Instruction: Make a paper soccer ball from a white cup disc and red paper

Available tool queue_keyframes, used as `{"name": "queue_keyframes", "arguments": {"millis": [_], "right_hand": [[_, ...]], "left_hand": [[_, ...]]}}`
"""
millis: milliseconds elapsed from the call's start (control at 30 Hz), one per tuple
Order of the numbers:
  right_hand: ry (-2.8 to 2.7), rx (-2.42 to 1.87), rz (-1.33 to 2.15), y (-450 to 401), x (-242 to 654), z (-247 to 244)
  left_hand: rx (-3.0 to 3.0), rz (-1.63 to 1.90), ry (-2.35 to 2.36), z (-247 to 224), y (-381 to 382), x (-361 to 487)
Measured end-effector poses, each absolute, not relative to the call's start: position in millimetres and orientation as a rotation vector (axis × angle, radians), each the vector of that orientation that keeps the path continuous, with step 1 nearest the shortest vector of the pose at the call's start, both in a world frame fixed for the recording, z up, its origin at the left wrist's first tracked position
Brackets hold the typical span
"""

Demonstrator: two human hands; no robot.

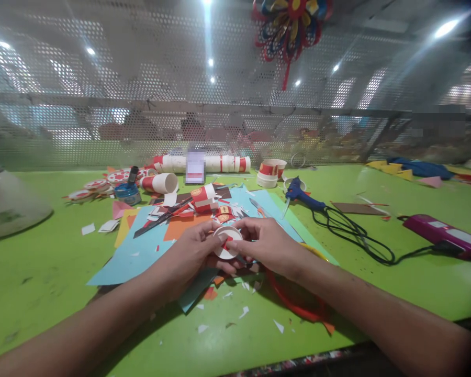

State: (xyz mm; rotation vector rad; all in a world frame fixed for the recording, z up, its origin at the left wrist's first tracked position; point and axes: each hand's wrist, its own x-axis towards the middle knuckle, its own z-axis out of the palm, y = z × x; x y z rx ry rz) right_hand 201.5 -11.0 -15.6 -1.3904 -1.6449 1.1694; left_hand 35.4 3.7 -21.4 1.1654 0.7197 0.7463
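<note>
A small round white paper disc with a raised rim, like a cup bottom (221, 252), is held between my two hands over the sheets of paper. A red piece lies inside its rim under my thumbs. My left hand (190, 248) pinches the left side, its thumb resting on the face. From the right, my right hand (269, 245) grips it with thumb and fingers. Just beyond the hands are a cut red-and-white paper cup (204, 198) and a smaller red-and-gold cup piece (224, 213). Dark-bladed scissors (157, 220) lie left of them.
Light blue paper (121, 256) covers the middle, with scraps (244, 312) in front. A blue glue gun (304, 195) trails its black cord to a purple power strip (441, 233) at right. A blue jar (127, 193), cups (267, 175) and a phone-like screen (195, 170) stand behind.
</note>
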Motion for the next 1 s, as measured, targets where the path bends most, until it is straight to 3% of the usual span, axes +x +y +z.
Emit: {"name": "queue_keyframes", "arguments": {"millis": [167, 533, 1000], "right_hand": [[-1.575, -1.368, 1.199, -10.9, 200.3, -17.7], [-1.822, -1.307, 0.825, -8.0, 203.6, -22.2], [-1.848, -1.365, 0.709, -10.1, 200.8, -18.6]], "left_hand": [[1.142, 0.740, 0.689, -23.2, 4.9, 35.5], [1.180, 0.728, 0.736, -25.9, 4.7, 36.7], [1.152, 0.706, 0.671, -21.8, 5.3, 35.8]]}}
